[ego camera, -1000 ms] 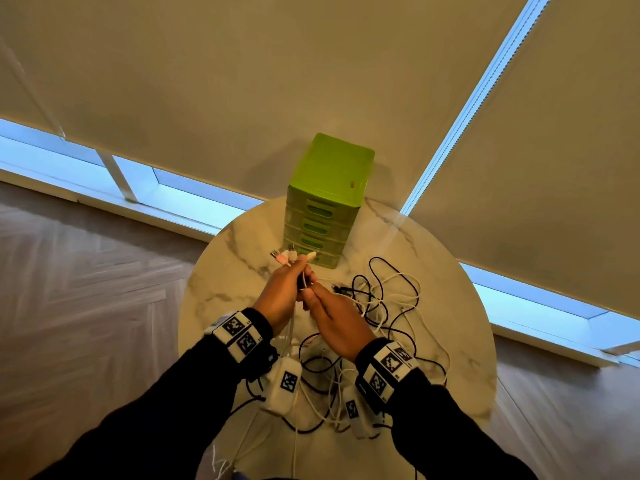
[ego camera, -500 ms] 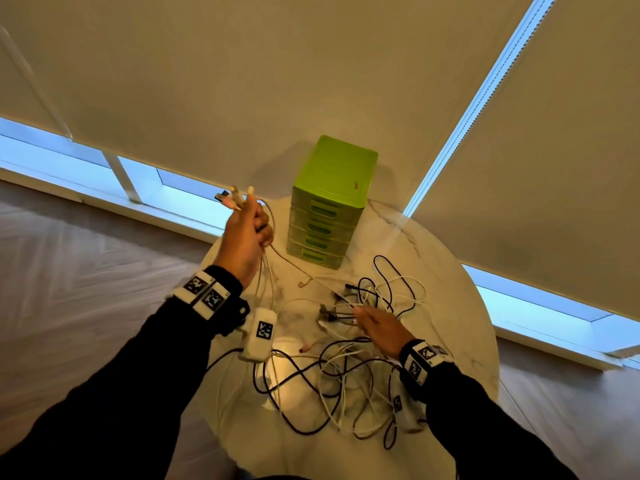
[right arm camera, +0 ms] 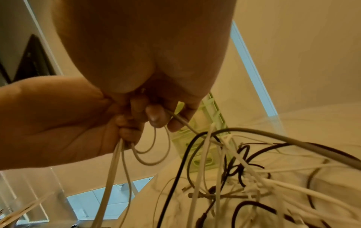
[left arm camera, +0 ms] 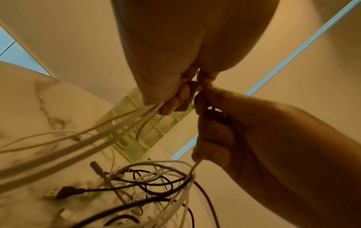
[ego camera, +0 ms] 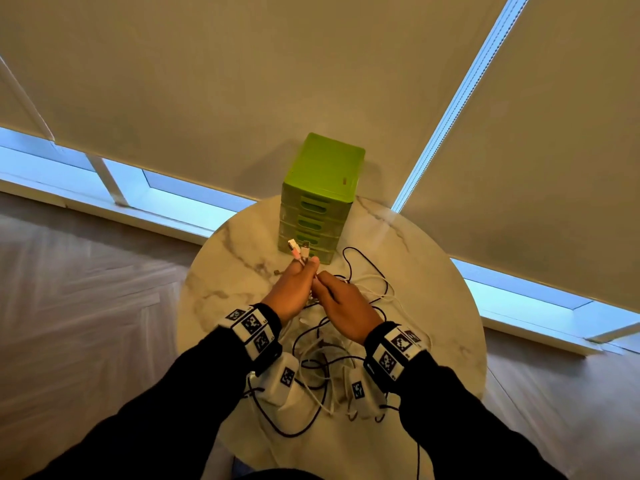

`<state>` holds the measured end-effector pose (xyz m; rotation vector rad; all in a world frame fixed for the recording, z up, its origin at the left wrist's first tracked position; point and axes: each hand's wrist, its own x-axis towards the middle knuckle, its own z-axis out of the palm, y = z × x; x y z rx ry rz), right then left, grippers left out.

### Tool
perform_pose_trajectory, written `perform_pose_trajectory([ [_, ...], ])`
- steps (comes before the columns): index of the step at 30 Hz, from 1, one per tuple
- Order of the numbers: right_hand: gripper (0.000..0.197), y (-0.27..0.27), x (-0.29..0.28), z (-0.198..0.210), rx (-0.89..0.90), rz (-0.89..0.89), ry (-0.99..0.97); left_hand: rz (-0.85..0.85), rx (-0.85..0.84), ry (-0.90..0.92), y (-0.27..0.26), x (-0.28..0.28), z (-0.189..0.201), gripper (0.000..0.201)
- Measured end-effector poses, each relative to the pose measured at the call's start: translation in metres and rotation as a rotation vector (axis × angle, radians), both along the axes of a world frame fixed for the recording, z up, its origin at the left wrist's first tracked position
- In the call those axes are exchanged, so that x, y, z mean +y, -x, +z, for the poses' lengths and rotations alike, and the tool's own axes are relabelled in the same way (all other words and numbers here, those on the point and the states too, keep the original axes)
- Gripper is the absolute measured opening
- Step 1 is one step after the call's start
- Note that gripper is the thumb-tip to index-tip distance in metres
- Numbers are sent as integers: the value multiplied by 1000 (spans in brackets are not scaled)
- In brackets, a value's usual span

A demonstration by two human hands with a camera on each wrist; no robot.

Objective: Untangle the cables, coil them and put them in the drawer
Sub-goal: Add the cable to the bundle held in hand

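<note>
Left hand gripped white cables; right hand pinched one strand. Better to feed slack gently, not tug the tangle.

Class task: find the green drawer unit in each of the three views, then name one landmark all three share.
Head: green drawer unit, centre, at the table's far edge.
Left wrist: centre, behind the white cables.
Right wrist: right of centre, behind the fingers.
Shared landmark: marble table.

Left hand and right hand apparently touching, fingers curled.
</note>
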<state>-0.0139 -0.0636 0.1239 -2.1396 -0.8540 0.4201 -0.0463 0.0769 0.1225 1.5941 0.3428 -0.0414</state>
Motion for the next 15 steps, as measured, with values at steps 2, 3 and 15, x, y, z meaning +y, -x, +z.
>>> perform_pose_trajectory([
  [2,29,1,-5,-6,75,15,35,19,6,-99,0,1,3,52],
  [3,32,0,-8,-11,93,26,80,33,2,-138,0,2,6,51],
  [15,40,-22,-69,-59,91,-39,430,389,-312,79,0,69,60,25],
])
